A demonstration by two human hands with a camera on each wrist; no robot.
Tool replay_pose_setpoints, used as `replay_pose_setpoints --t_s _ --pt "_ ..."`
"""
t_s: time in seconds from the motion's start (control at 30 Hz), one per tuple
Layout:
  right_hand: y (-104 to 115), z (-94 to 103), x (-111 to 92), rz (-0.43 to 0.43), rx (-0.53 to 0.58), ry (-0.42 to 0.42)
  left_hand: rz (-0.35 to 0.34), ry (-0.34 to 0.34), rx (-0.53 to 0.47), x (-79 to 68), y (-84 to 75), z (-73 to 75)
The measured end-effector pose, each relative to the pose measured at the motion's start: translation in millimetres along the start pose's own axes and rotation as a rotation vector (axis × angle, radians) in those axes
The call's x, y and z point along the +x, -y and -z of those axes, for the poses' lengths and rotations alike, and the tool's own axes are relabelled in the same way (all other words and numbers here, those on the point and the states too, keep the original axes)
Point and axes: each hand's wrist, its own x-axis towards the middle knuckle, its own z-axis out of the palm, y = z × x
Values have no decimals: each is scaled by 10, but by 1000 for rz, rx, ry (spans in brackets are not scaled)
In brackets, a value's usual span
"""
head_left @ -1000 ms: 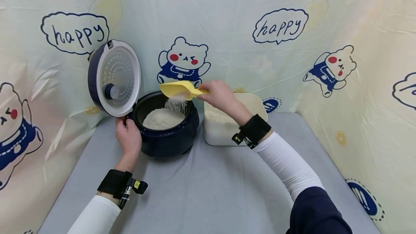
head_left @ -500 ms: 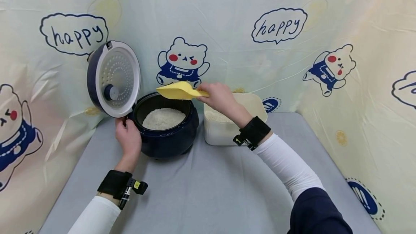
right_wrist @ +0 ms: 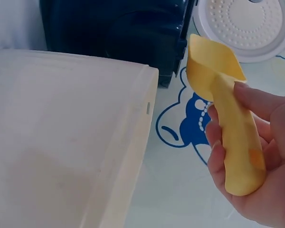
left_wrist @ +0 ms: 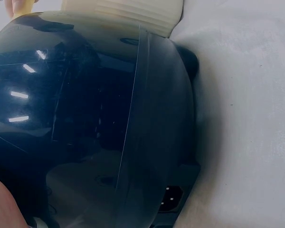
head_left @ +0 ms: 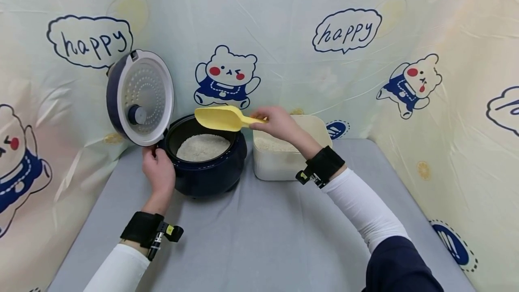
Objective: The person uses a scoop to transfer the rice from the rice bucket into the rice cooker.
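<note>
A dark blue rice cooker stands with its lid raised on the left and a mound of white rice inside its pot. With my left hand I grip the cooker's left side just below the lid; the fingertips are partly hidden. In my right hand is the handle of a yellow scoop, held over the cooker's right rim. The scoop's bowl looks bare in the right wrist view. Right of the cooker, partly behind my right forearm, stands a cream rice container.
A grey cloth covers the table. Behind it and at both sides hangs a pale curtain printed with bears and lettering. A power socket shows low on the cooker in the left wrist view.
Rice was falling from the tilted scoop a second ago; the stream has stopped. The scoop has turned and moved slightly lower with my right hand. My left hand keeps its place.
</note>
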Motion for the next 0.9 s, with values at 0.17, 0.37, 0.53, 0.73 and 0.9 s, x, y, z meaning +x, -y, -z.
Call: replay_pose_setpoints --t_s 0.17,0.37,0.53,0.73,0.9 --pt "-107 98 -107 -89 197 48 9 4 7 -8 0 -11" --pt "-300 300 -311 -191 258 68 1 -10 6 -1 -3 -17" --pt "-548 455 -504 -234 286 80 -8 -16 7 11 -14 -16" --pt "-786 613 -766 -305 289 68 -9 -14 0 3 -14 -13" --pt "-934 748 -939 -352 237 68 -10 -13 -7 2 -12 -9"
